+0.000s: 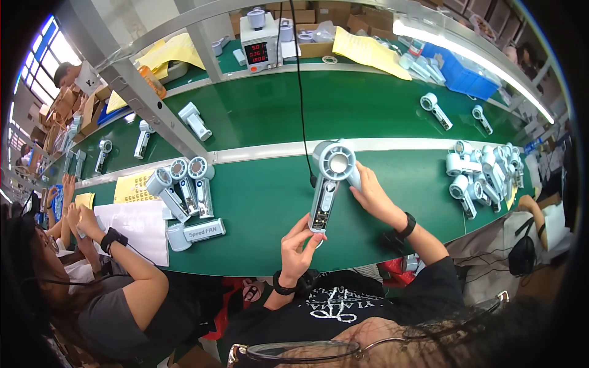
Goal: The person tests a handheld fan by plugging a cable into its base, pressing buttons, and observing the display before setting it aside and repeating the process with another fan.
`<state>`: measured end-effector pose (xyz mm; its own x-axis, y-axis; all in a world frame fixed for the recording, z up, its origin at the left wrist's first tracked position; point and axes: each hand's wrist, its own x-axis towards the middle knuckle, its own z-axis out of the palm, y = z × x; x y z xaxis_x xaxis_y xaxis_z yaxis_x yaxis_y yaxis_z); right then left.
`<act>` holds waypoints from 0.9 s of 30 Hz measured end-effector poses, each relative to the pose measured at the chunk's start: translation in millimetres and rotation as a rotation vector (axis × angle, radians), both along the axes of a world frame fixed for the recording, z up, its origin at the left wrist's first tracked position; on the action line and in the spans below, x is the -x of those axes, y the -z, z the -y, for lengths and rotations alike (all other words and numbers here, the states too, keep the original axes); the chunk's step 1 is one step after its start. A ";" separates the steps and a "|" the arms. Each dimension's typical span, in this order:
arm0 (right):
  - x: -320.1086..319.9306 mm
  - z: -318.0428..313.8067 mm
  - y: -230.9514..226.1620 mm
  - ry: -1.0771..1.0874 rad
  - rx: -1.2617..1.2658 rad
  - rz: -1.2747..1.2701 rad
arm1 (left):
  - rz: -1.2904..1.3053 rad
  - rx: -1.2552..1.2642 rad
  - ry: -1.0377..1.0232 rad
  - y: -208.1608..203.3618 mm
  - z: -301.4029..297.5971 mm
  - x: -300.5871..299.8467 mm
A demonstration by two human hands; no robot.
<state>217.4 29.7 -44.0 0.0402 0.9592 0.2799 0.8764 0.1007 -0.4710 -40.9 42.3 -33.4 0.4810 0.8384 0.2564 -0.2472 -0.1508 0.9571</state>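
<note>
Holding a pale-blue handheld fan [329,187] over the green table [257,245], close to the front edge, with a bit of circuit board [321,219] showing in the handle. Pinching the handle's bottom end in the fingertips of the left hand [296,254], and gripping a pale-blue piece [354,178] in the right hand [373,196], just beside the fan head. Can't make out the full shape of that piece, tbh, partly covered by fingers.

Container-wise, can spot a blue plastic bin [463,76] at upper right, with pale-blue parts [421,67] by its left end. Can't really see inside. Also see a cardboard box [318,48] at the back with roundish white parts in it, plus an orange jar [152,81] next to the metal post [147,101], contents unreadable.

Can't count the heaped fans [485,175] on the right, way too tangled. Can't identify the thing in the co-worker's hands [88,222] either.

For writing: can see bold lettering on the handle of a lying fan [204,230], red digits on the bench power supply [257,50], and white lettering on the wearer's black T-shirt [331,305].
</note>
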 end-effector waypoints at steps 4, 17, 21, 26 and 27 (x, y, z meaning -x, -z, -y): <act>3.4 18.0 -65.0 -0.154 -0.173 -0.358 | -0.025 0.001 0.181 -5.0 3.1 6.9; -16.8 48.0 -88.2 -0.502 -0.490 -0.612 | -0.167 -0.047 0.404 -46.1 15.4 -7.5; -14.7 58.9 -98.8 -0.469 -0.543 -0.547 | -0.144 -0.141 0.433 -50.8 15.0 -4.3; -46.9 68.5 -100.9 -0.109 -0.794 -0.901 | -0.163 -0.086 0.328 -35.7 9.6 2.8; -52.6 65.6 -104.4 -0.007 -0.828 -0.982 | -0.177 -0.085 0.311 -35.3 9.5 2.0</act>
<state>270.0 -35.9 60.4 0.5635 0.5157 0.6454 0.1972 0.6747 -0.7113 -42.9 32.8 1.9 0.7526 0.6245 0.2089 -0.1256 -0.1752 0.9765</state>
